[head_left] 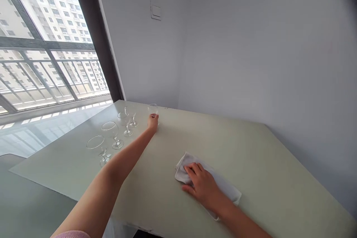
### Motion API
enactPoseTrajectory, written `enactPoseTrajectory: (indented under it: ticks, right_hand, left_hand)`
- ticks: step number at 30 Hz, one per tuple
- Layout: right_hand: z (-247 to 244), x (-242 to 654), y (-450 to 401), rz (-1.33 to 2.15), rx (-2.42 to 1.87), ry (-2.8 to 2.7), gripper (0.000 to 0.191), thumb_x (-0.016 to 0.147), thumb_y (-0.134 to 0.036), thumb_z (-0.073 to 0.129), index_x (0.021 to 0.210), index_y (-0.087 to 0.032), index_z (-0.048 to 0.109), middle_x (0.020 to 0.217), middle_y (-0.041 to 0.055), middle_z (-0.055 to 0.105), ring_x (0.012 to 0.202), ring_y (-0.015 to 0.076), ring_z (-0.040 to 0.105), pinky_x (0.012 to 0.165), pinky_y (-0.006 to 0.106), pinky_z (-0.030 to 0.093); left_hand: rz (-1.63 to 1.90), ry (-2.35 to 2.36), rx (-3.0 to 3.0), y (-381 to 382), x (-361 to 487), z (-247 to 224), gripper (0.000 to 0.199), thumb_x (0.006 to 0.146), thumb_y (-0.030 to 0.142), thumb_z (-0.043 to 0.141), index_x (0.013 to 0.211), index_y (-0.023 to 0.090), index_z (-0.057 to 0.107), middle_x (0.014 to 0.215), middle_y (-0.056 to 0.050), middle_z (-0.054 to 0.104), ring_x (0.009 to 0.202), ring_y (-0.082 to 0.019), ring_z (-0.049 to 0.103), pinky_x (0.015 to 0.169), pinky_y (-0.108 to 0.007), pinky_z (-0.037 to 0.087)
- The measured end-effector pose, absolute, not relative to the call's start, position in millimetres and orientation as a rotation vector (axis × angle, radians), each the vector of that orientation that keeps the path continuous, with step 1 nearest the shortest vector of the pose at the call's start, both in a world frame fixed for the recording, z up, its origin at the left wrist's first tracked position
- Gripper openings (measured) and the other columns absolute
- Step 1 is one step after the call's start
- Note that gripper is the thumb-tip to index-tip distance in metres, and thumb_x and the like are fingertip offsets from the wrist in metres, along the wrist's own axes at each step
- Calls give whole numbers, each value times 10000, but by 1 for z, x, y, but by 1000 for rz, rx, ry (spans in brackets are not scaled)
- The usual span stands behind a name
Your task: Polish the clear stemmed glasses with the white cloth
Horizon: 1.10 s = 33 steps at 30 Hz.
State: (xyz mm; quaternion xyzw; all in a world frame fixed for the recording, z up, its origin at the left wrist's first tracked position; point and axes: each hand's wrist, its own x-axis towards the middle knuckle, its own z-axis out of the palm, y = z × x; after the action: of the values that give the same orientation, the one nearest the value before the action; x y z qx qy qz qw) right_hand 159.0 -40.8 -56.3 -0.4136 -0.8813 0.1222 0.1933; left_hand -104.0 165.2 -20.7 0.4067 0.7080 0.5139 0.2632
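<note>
Left hand (153, 121) grips a clear, round-rimmed glass (152, 108).

Clear upright glass (152, 109) near 4 stemmed glasses (118, 144), folded white cloth (223, 187) well apart

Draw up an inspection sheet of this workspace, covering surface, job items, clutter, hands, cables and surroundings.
Surface: pale green tabletop, smooth-looking.
Job items: four stemmed glasses upright in a row along the left side; a fifth stemmed glass near the far end; folded white cloth lying nearer.
Clutter: dark specks near the far edge, too small to identify.
Hands: left hand has its fingers on the fifth stemmed glass; right hand rests on the cloth.
Cables: nothing seen.
Surroundings: plain walls, light switch, large window at left.
</note>
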Motion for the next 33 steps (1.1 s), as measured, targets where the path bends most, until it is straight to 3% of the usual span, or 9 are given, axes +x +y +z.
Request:
enactPoseTrajectory:
  ticks: [2,4,9,12,18,25,27,30,33]
  right_hand:
    - [-56,159,-40,349,-1192,-2431,278,824,-270,477,1081,-226,572,980,80,565,862,225,539,715,372,476]
    - [-56,161,-34,434,-1212,-2308,238,818,-187,418,944,-217,618,889,60,580,785,196,552,700,345,464]
    - [-44,186,-13,1014,-1364,-1457,241,745,-379,536,807,-157,603,690,28,604,661,191,568,627,311,453]
    - [-32,205,-8,1310,-1245,-970,346,672,-437,622,851,-141,613,723,34,643,685,196,601,649,295,462]
    - [-11,214,-18,1253,-1174,-689,379,645,-443,660,920,-185,620,753,5,665,678,177,614,626,270,475]
    - [0,168,-27,789,-1264,-1127,417,810,-547,428,887,-175,599,696,31,624,628,157,568,558,257,448]
    - [-1,151,-32,610,-1257,-1504,373,850,-473,399,991,-186,592,880,74,644,787,192,574,677,300,468]
    - [-1,140,-38,419,-1179,-1901,395,856,-327,419,1244,-262,450,1235,64,520,1038,226,496,875,390,417]
    - [3,147,-38,590,-1134,-2007,445,852,-265,412,1296,-289,387,1207,49,536,986,205,532,828,375,449]
  left_hand:
    - [1348,1849,1208,147,-85,-22,247,815,309,499,990,148,564,821,-55,592,700,-138,556,636,-276,443]
    - [1310,1782,1335,123,-67,-22,199,779,304,536,906,162,591,772,-45,587,684,-143,543,630,-272,420]
    - [1265,1636,1641,64,-32,-21,97,724,266,598,802,209,592,896,-32,599,867,-166,519,749,-273,386]
    - [1116,1586,1809,40,-19,-26,114,783,290,509,860,219,555,869,-8,605,745,-135,531,667,-252,388]
    - [868,1651,2119,22,-8,-43,235,861,316,365,1040,201,463,721,-7,606,703,-167,558,632,-272,389]
    - [1007,1630,2498,17,-9,-47,538,833,488,426,1228,142,313,843,-57,635,823,-204,584,797,-348,372]
    - [1044,1612,2563,17,-11,-48,549,838,508,403,1225,129,316,869,-77,637,844,-217,585,786,-352,370]
    - [1078,1608,2648,19,-19,-50,556,835,525,395,1204,112,350,877,-101,639,851,-236,584,779,-358,366]
    - [1095,1597,2729,23,-26,-49,551,818,541,415,1176,123,400,875,-106,637,828,-238,582,779,-360,362]
